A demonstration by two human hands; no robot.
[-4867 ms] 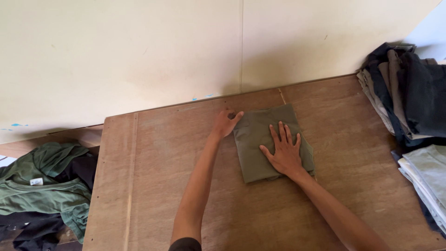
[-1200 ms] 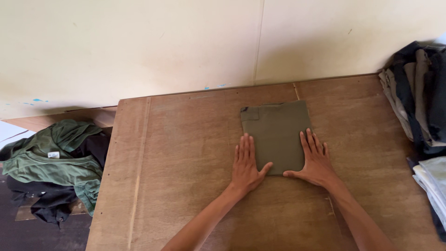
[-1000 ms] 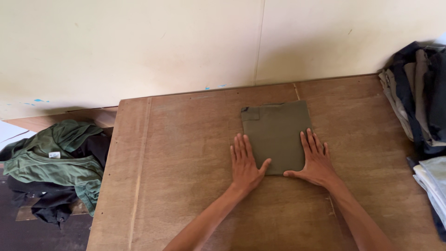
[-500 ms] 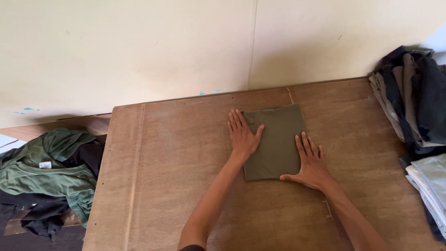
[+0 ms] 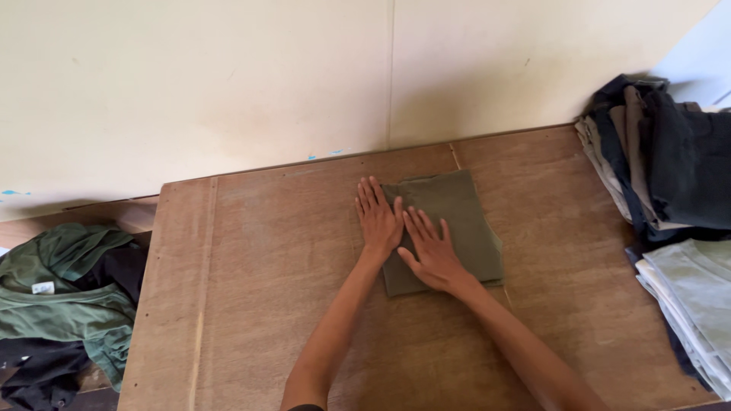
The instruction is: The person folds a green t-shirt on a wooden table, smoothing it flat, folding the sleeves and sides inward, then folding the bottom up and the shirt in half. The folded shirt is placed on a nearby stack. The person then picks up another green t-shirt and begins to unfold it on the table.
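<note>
Both hands lie flat on a folded green cloth [image 5: 449, 228] in the middle of the brown wooden tabletop [image 5: 251, 259]. The left hand [image 5: 378, 217] rests on the cloth's left edge, with its fingers [image 5: 371, 195] stretched out straight and holding nothing. The right hand [image 5: 431, 251] lies just beside it, touching it, and its fingers [image 5: 424, 225] are also spread flat on the cloth, gripping nothing. Past the fingertips, the tabletop meets a plain cream wall [image 5: 228, 84] with a thin line running down it. The wood looks worn, with pale streaks and a long seam far to the left of the fingers. Well to the right of the fingers sits a dark pile of clothes [image 5: 662, 152], with pale folded ones [image 5: 689, 297] in front of it. Far to the left, off the tabletop and lower down, lies a heap of green and black clothes [image 5: 61, 304].
</note>
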